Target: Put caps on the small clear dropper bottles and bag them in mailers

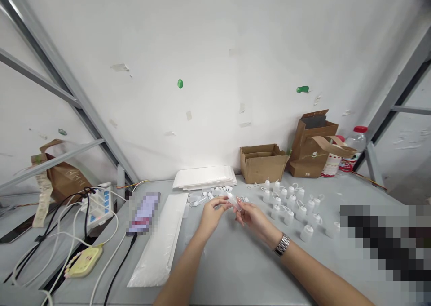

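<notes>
Over the grey table [235,261] my left hand [211,212] and my right hand [251,216] meet around a small clear plastic bottle [233,201]. My right hand's fingers pinch the bottle's body; a metal watch sits on that wrist. Fingertips of my left hand are closed at the bottle's left end, on a small part I cannot make out. Several more clear bottles and caps [202,199] lie just beyond my hands. To the right stand several white capped bottles [292,205] in loose rows.
A stack of white bags [205,177] and a long white bag [161,243] lie at centre left. A cardboard box [262,162], a brown paper bag [314,146] and a drink bottle [353,146] stand by the wall. A power strip [99,205] and cables lie at left.
</notes>
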Demonstrator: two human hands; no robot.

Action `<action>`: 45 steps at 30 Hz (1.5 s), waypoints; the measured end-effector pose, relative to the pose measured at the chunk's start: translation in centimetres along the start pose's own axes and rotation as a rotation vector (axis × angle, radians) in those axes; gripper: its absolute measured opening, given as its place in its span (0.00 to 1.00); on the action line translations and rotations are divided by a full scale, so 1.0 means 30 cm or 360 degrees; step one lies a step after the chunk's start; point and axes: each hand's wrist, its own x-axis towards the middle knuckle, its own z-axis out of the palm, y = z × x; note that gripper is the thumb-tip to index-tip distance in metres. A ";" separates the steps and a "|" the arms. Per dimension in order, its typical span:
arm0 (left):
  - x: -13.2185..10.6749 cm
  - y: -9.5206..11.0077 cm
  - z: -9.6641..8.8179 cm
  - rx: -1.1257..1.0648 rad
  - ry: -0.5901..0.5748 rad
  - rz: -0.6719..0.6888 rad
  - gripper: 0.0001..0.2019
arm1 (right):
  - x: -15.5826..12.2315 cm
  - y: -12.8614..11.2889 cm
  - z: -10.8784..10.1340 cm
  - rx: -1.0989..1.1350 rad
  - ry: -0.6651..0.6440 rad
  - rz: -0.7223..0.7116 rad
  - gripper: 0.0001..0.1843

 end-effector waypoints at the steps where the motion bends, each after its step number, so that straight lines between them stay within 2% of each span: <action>1: 0.000 -0.001 -0.002 0.0045 0.0058 0.0023 0.05 | 0.001 0.001 -0.001 -0.0018 0.0044 0.0008 0.22; 8: -0.012 0.026 -0.006 0.0065 0.0134 0.0174 0.03 | 0.007 0.018 0.011 -0.0130 0.0334 -0.0058 0.25; 13: -0.018 0.026 0.002 0.0003 0.0193 0.0204 0.03 | 0.006 0.027 0.006 -0.0296 0.0434 -0.0156 0.25; 16: -0.020 0.029 0.000 0.0050 0.0220 0.0206 0.04 | 0.005 0.022 0.003 -0.0274 0.0465 -0.0135 0.25; 20: -0.018 0.035 -0.011 -0.0080 0.0251 0.0101 0.06 | 0.003 0.002 0.002 -0.0077 0.0392 -0.0031 0.26; 24: -0.011 0.033 -0.023 -0.0375 0.0275 -0.0024 0.09 | -0.001 -0.008 0.007 -0.0018 0.0313 -0.0046 0.26; 29: -0.004 0.028 -0.033 -0.0948 0.0309 -0.0186 0.16 | -0.011 -0.008 0.025 -0.0246 0.0293 -0.0095 0.25; 32: -0.001 0.019 -0.038 -0.1171 0.0290 -0.0310 0.15 | -0.017 -0.009 0.036 -0.0474 0.0251 -0.0117 0.24; 38: 0.004 0.007 -0.043 -0.1145 0.0338 -0.0322 0.16 | -0.026 -0.007 0.044 -0.0691 0.0228 -0.0210 0.25; 45: -0.010 0.043 -0.039 -0.1102 0.0101 -0.0334 0.18 | -0.037 -0.008 0.055 -0.0729 0.0203 -0.0278 0.25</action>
